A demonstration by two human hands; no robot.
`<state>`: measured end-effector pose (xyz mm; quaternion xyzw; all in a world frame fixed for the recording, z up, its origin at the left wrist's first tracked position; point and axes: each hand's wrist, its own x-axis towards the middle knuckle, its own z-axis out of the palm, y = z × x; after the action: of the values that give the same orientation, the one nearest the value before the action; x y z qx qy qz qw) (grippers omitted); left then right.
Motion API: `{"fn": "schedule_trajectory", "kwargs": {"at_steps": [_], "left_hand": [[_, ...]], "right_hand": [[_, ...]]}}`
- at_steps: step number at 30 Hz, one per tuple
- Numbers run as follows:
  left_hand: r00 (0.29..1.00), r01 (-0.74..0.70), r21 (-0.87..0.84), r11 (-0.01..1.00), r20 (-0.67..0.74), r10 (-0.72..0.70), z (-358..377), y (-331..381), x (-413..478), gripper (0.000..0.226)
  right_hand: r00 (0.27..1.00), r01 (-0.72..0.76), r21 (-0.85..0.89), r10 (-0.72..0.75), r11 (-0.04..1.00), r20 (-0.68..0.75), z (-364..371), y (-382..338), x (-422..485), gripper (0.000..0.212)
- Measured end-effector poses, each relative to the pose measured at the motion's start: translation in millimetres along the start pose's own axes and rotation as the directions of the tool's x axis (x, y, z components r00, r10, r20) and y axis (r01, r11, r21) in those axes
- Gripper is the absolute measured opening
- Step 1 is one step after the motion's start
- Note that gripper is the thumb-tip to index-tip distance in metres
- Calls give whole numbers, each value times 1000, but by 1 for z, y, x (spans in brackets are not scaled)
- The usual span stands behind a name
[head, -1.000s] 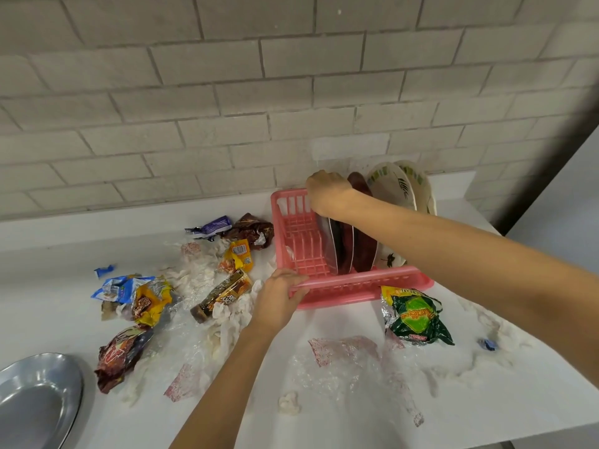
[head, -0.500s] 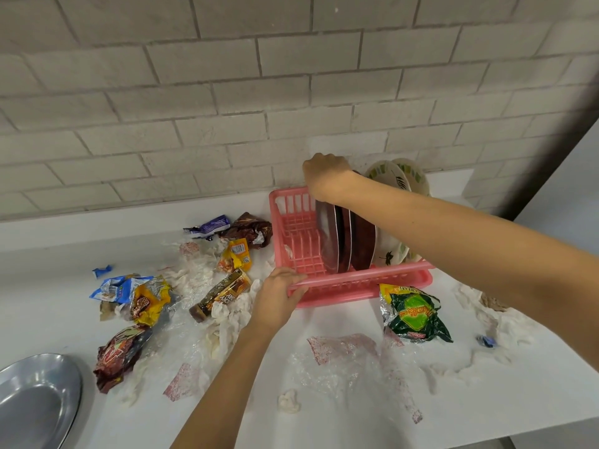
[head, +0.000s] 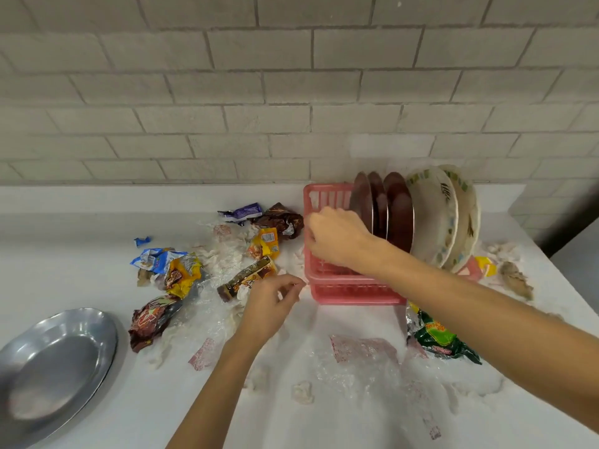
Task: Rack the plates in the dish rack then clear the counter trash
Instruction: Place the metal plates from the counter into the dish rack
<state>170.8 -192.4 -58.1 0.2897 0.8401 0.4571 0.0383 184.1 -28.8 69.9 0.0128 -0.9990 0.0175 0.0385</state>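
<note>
1. Wrappers (head: 181, 273): print too blurred to read.
2. Dish rack (head: 350, 291) holds upright plates (head: 398, 209), just right of right hand (head: 337, 238); can't tell its grip.
3. Left hand (head: 270, 303) loosely curled, empty, beside rack's front corner.
4. Steel plate (head: 55, 361) lies far left.

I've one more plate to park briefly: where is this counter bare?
Bare: the back-left counter between the wall and the metal plate, left of the blue scrap; also the front edge just right of that plate. Crowded: wrappers and tissue from the middle to the dish rack, plastic film in front of it.
</note>
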Motion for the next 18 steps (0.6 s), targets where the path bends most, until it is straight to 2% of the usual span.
{"fn": "schedule_trajectory", "kwargs": {"at_steps": [6,8,13,18], "left_hand": [[970,175,-82,981,-157,-186,-55,-17,-53,14],[952,206,-73,976,-215,-217,-74,-24,-76,13],[865,367,44,929,-384,-324,-125,-58,-143,13],[766,554,243,797,-524,-372,-178,-110,-208,12]], "right_hand": [[958,268,210,-283,940,48,58,-48,-22,10],[927,343,246,-369,907,70,76,-67,-23,20],[853,464,359,-518,810,67,108,-127,-23,32],[768,555,418,-636,719,75,126,-184,-27,31]]}}
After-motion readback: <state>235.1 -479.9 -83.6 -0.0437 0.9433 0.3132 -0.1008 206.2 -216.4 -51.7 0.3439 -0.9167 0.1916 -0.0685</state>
